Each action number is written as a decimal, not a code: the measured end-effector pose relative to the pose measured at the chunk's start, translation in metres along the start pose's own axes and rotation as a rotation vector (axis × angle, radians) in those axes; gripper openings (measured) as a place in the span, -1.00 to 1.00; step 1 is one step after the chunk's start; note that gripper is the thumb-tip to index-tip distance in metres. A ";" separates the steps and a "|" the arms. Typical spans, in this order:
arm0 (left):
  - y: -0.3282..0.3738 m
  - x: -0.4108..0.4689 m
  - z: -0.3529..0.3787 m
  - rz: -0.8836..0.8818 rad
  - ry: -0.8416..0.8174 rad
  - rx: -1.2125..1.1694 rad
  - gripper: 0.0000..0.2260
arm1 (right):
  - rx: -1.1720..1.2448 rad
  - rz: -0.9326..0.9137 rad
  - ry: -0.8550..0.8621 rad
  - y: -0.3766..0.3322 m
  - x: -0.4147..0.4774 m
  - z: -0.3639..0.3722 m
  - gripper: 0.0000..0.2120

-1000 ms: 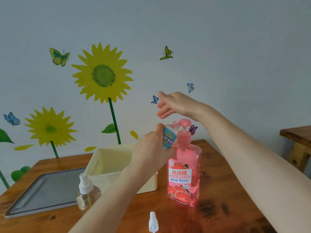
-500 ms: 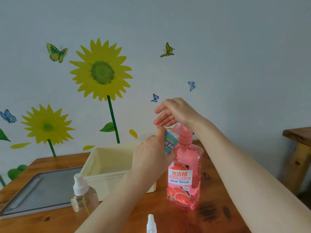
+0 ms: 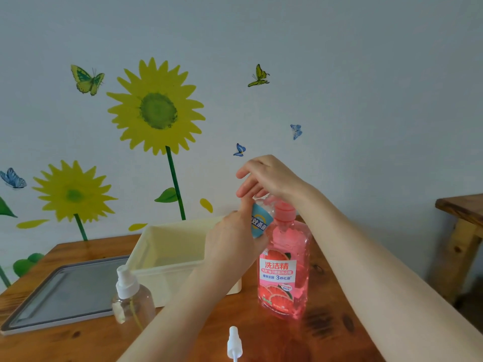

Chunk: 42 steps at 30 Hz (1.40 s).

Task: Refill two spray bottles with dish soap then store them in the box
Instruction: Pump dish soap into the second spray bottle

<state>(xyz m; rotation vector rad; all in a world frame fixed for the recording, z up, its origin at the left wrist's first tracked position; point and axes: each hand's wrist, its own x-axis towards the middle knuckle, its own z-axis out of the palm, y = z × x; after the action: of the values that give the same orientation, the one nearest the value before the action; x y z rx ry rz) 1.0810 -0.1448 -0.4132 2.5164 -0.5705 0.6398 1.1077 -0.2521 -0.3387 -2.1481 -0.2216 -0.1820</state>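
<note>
Now, you're filling small spray bottle (image 3: 261, 220), centre frame. L hand (image 3: 235, 239) is gripping it, fingers wrapping round blue label. Its long axis is leaning, mouth tipping up-right toward pump (image 3: 286, 209) of dish soap bottle (image 3: 285, 270); mouth-to-spout contact hidden. R hand (image 3: 269, 176) is sitting right above pump, fingers loosely straight, holding nothing, so it's nearer hand for pressing down. Second spray bottle (image 3: 133, 301) is standing capped lower left, beside box (image 3: 162, 283). Loose spray head (image 3: 234, 340) is lying bottom centre on table (image 3: 326, 335).
</note>
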 end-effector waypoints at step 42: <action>-0.006 0.009 -0.008 0.035 -0.008 0.033 -0.50 | 0.005 0.005 0.030 -0.011 0.001 -0.001 -0.69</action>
<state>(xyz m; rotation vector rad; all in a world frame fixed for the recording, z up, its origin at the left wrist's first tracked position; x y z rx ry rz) 1.0885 -0.1384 -0.4044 2.5458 -0.6124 0.6576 1.1062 -0.2472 -0.3288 -2.1389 -0.1988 -0.2102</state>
